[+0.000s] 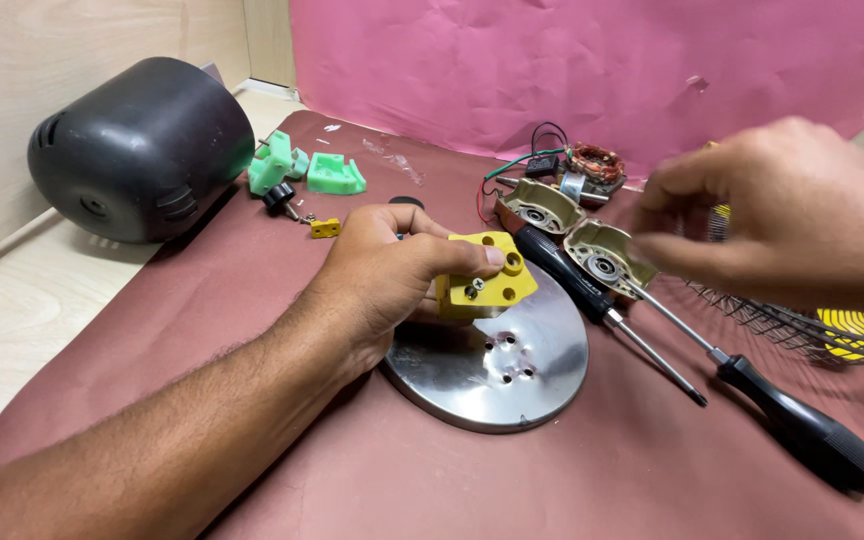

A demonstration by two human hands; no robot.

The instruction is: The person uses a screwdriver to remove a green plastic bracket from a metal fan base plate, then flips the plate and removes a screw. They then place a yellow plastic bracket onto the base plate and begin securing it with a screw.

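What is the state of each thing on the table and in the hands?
Left hand: gripping the yellow block.
Yellow block: held on the metal disc, screw in.
Right hand: raised, blurred, grip unclear.
Screwdrivers: lying flat, unheld.
Motor parts: taken apart.
Black housing: on its side.

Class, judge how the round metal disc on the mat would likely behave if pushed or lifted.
The round metal disc looks polished, so it probably slides easily and feels slippery. It lies flat on the maroon mat, so it is unlikely to tip or roll. Being solid metal, it is likely stiff and fairly heavy.
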